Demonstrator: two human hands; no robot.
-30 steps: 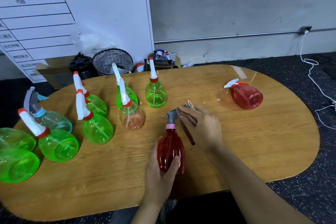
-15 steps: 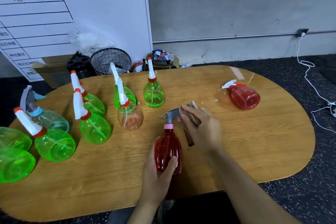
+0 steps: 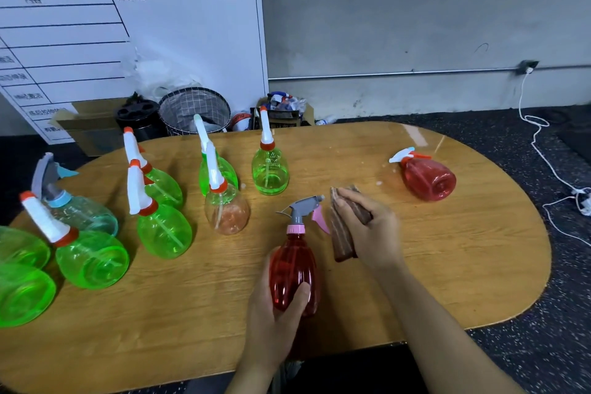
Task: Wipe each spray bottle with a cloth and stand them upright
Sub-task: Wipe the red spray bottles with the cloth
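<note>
At lower centre of the frame, the left hand (image 3: 275,313) grips the red spray bottle (image 3: 294,269) upright while the right hand (image 3: 367,230), fingers curled round a brown cloth (image 3: 340,233), sits beside its nozzle, so wiping seems underway and releasing it standing likely comes next.

We see a grey wall (image 3: 399,29) with a conduit pipe (image 3: 383,74), a leaning schedule board (image 3: 128,41), and dark speckled floor (image 3: 550,313) under the oval wooden table (image 3: 447,265).
</note>
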